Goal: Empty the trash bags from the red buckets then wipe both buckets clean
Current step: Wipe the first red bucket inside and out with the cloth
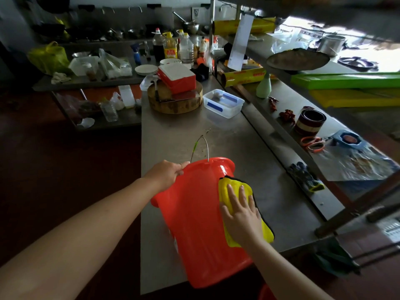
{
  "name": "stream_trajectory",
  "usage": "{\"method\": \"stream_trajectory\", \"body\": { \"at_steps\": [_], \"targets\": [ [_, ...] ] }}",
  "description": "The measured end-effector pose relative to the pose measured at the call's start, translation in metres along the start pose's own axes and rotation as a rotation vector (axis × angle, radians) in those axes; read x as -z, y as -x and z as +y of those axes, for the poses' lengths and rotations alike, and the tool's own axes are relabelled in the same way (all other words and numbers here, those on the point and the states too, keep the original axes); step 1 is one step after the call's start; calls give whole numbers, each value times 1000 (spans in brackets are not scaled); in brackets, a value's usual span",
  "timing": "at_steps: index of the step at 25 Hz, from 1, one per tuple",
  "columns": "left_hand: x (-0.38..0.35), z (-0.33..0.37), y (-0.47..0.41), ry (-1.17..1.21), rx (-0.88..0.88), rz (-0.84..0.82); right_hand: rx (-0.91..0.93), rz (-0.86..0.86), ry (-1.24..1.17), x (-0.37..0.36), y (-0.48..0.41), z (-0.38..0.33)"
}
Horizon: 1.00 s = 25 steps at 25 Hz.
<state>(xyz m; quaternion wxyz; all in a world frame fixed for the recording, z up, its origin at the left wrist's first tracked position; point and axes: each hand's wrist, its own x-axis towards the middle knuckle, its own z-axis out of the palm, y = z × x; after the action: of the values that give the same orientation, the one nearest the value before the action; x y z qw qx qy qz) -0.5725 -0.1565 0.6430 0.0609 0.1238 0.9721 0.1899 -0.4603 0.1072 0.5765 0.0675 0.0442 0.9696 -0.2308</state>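
Steel surface (pixel 177 131) fills the middle of the head view, running from 6 toward 12 o'clock through a dim, cluttered kitchen. A round chopping block (pixel 173 102) and a clear lidded container (pixel 225 105) sit at its far end near 12. A shelf (pixel 290 102) carrying scissors (pixel 312 144) runs along the 3 o'clock side.

The red bucket (pixel 199 224) lies tipped over at 6 o'clock on the near edge of the surface. Its long axis runs 6 to 12, with the mouth pointing away toward 12 and the base toward the person. Its wire handle (pixel 204 146) sticks out toward 12.

The left hand (pixel 166 174) grips the rim on the bucket's 10 o'clock side, fingers (pixel 180 169) curled over it. The right hand (pixel 240 215) presses a yellow cloth (pixel 227 191) flat against the bucket's 3 o'clock wall, its fingers straight and spread.
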Motion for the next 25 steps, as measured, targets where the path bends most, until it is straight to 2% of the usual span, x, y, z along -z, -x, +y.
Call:
{"method": "stream_trajectory", "body": {
  "at_steps": [3, 6, 8, 11, 14, 16, 19, 22, 25],
  "targets": [
    [0, 0, 1, -20, 2, 10, 262, 103, 221, -18, 27, -27],
    [-1, 0, 4, 21, 22, 8, 507, 136, 390, -38, 51, -52],
    [-2, 0, 7, 30, 22, 13, 600, 146, 473, -45, 56, -59],
    [-3, -2, 11, 9, 0, 30, 532, 144, 385, -32, 43, -45],
    [-5, 0, 9, 6, -5, 42, 241, 131, 197, -12, 26, -14],
    [-5, 3, 6, 9, -2, 47, 46, 52, 51, -2, 15, 10],
    [-6, 6, 3, 3, 8, 50, -102, -52, -133, 9, 4, 31],
    [-7, 5, 4, -13, 29, 60, -32, -23, -23, -1, 20, 19],
    [-5, 0, 7, -41, 38, 53, 255, 119, 192, -21, 57, -11]
  ]
}}
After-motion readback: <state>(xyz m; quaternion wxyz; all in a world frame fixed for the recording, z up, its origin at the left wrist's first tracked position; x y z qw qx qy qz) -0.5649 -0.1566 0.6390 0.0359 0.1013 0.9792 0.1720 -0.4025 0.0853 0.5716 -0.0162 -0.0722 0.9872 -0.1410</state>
